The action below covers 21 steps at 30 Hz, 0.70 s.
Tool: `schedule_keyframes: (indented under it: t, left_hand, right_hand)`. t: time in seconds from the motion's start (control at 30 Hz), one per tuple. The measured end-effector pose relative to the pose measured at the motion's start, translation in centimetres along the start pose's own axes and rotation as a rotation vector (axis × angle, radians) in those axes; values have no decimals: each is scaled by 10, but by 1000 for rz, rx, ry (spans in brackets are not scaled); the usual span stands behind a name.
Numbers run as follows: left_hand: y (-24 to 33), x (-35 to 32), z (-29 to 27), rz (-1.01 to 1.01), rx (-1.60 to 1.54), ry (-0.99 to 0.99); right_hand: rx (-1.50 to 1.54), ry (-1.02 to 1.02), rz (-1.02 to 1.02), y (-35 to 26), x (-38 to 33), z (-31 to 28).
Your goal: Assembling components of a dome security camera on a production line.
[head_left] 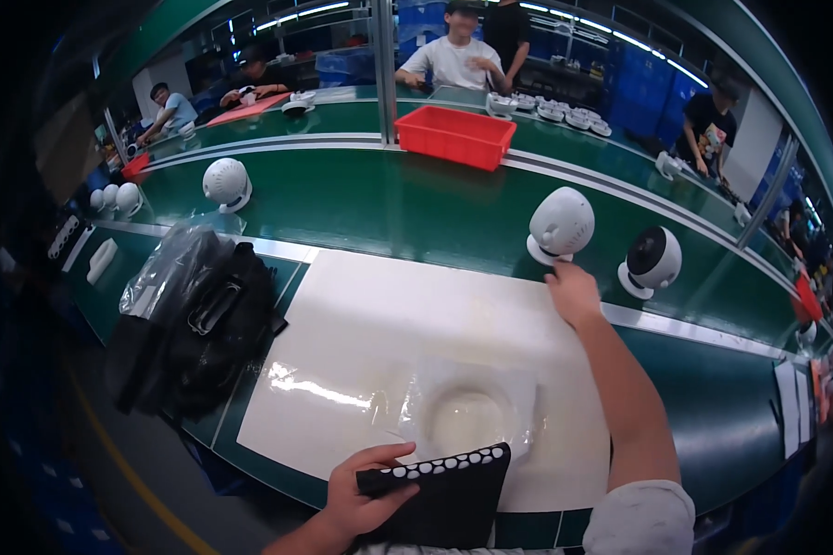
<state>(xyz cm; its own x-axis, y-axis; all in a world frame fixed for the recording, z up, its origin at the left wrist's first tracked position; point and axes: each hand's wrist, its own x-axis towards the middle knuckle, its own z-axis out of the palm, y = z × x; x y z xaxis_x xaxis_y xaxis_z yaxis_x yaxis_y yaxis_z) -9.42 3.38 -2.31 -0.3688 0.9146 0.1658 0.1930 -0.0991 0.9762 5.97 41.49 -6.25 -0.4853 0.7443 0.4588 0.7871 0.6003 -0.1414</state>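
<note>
The right hand [574, 291] reaches past the far right part of the white sheet [342, 324], its fingertips at the foot of a round white device [565, 222] standing just beyond that edge; whether they grip it, I cannot tell. The left hand [372, 490] is closed around one end of a black slab [444, 495] (white ovals run along its top edge) over the sheet's near edge. On the sheet, near that slab, lies a clear plastic wrapper [523, 407] with a ring shape in it. A second device [651, 262], dark-fronted, stands beyond the sheet's far right corner. A black bag [217, 342] sits left of the sheet, and a red bin [453, 137] well beyond its far edge.
</note>
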Motion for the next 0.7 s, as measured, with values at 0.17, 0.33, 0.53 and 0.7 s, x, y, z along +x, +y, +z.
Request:
schedule_keyframes:
  t: [0.17,0.33,0.53,0.7]
  left_hand:
    - [4,4,4,-86,-101,-16]
    - [5,3,8,-134,-133,-18]
    - [2,-1,13,-93,-181,3]
    - [0,-6,13,35,-82,8]
  right_hand:
    - [-162,76,529,128,-20,-1]
    - [-167,131,413,140,-29,-21]
    - [-344,580,237,126,-45,-63]
    - [206,716,226,51,-46,-147]
